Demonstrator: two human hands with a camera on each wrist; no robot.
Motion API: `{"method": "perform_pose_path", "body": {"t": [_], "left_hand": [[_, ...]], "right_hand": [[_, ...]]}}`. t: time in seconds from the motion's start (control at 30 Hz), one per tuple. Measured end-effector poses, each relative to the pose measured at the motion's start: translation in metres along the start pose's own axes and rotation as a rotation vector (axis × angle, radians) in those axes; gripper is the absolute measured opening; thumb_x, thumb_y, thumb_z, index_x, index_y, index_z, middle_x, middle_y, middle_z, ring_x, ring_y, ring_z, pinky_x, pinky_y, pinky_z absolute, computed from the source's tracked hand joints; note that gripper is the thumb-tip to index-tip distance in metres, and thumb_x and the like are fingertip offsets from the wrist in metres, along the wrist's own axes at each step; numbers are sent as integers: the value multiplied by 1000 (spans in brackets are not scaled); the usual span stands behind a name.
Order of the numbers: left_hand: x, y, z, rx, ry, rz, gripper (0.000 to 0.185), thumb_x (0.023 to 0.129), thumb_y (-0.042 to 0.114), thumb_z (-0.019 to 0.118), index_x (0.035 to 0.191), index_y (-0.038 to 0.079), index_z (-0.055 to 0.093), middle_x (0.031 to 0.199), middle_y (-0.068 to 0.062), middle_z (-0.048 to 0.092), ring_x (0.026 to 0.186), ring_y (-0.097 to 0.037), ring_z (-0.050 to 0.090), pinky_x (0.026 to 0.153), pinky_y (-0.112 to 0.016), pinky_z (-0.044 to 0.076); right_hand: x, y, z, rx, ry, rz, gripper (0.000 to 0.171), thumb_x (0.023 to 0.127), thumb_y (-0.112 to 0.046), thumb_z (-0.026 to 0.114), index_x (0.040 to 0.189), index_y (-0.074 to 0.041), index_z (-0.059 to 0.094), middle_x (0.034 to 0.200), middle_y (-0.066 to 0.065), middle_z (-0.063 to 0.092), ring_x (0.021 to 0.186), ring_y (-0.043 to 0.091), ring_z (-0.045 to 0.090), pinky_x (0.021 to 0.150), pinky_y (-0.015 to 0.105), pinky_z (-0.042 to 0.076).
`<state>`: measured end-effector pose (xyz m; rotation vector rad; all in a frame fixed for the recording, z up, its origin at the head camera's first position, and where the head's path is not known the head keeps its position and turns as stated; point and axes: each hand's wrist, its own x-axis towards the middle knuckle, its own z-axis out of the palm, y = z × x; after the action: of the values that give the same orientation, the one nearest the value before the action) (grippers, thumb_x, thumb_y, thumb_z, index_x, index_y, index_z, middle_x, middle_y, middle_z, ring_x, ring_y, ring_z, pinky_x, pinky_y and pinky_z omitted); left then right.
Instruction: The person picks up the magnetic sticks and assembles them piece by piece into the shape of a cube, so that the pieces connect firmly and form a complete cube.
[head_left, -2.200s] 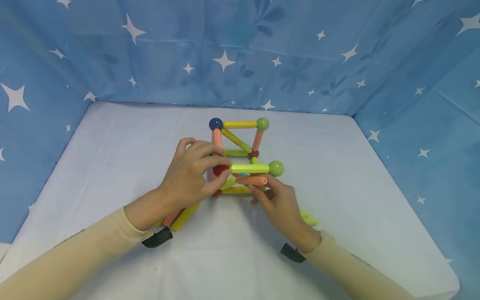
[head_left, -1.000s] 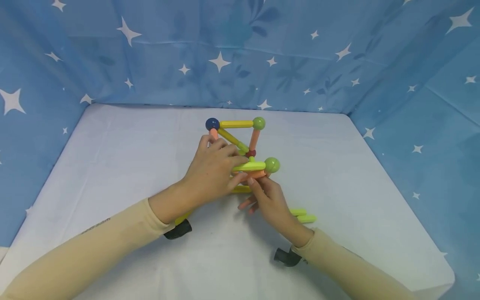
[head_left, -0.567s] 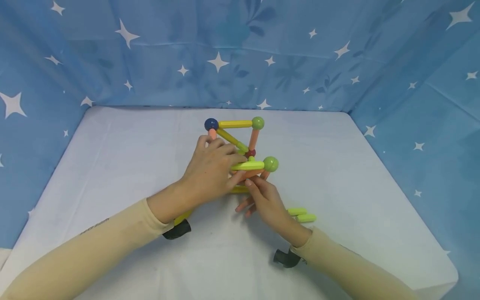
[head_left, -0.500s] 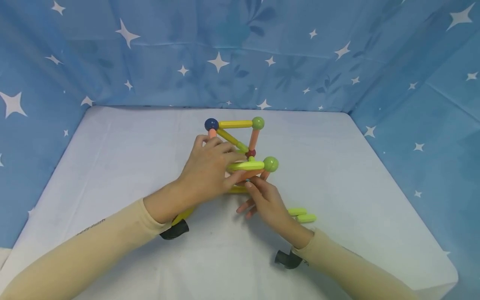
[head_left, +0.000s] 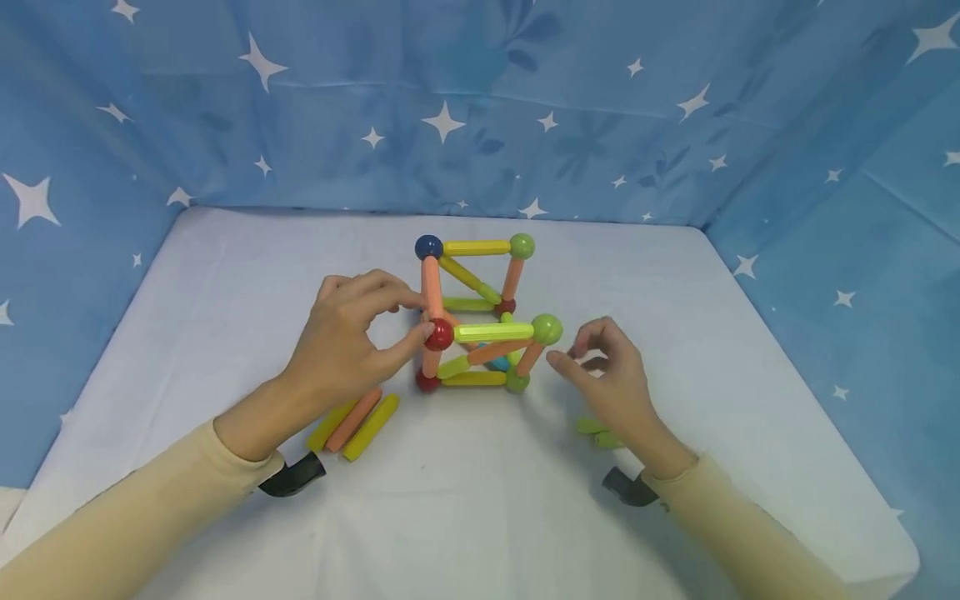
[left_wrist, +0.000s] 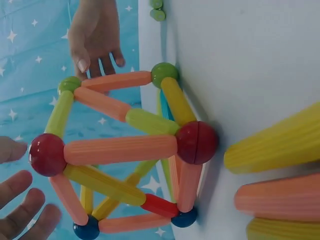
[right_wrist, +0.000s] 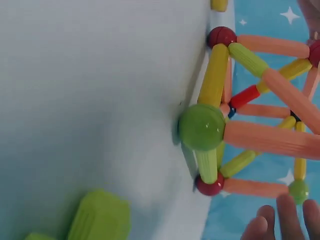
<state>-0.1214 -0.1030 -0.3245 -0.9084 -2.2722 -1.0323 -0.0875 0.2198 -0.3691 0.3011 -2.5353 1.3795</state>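
A box-shaped frame of magnetic rods and balls stands on the table. Its front top edge is a lime rod (head_left: 493, 332) between a red ball (head_left: 439, 334) and a green ball (head_left: 547, 329). Across the front face runs a diagonal of a short lime piece (head_left: 454, 367) and an orange rod (head_left: 498, 351), reaching the upper green ball. Beside the red ball is my left hand (head_left: 348, 333), thumb and fingers around it without a grip; the left wrist view shows a slight gap. My right hand (head_left: 615, 379), loosely bent and holding nothing, hovers right of the frame.
Yellow and orange rods (head_left: 353, 422) lie loose at the frame's front left. Lime rods (head_left: 607, 438) lie under the right hand. The white table (head_left: 465, 508) is bounded by a blue star-patterned curtain (head_left: 337, 100) behind and at the sides.
Both hands have let go and drawn apart, left hand leftward, right hand rightward. The orange rod, earlier pinched by the right hand, now sits in the front diagonal, its end at the upper green ball.
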Motion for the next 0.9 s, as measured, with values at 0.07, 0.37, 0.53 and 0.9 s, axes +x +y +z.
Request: {"method": "perform_pose_path", "body": {"t": [0.07,0.37,0.53,0.9], "left_hand": [[-3,0,0,-14,-45,-3,22,84,24,83,103,15,76,99,6,66,85,-12,58,82,-45,35],[-8,2,8,-21,-113,-9,33,82,26,87,112,20,75,100,8,64,82,-7,56,79,-41,35],[-8,3,8,-16,-104,1,32,82,25,87,111,19,76,102,8,65,83,-7,57,81,-42,36],[-11,9,9,-17,-189,-263,69,85,53,78,137,14,54,130,-1,55,98,-16,61,73,-38,48]], "right_hand": [[8,4,-4,71,-53,41,41,88,-12,81,121,-4,57,113,2,64,104,15,60,81,29,50],[28,0,15,316,-354,120,49,91,-15,77,136,-7,60,129,8,64,113,25,58,97,45,47],[26,-2,20,364,-362,146,32,96,-18,73,125,-8,66,108,22,69,91,39,61,86,38,50],[26,10,15,116,-400,138,30,89,-13,79,116,-5,68,114,7,70,106,24,65,93,44,53]]}}
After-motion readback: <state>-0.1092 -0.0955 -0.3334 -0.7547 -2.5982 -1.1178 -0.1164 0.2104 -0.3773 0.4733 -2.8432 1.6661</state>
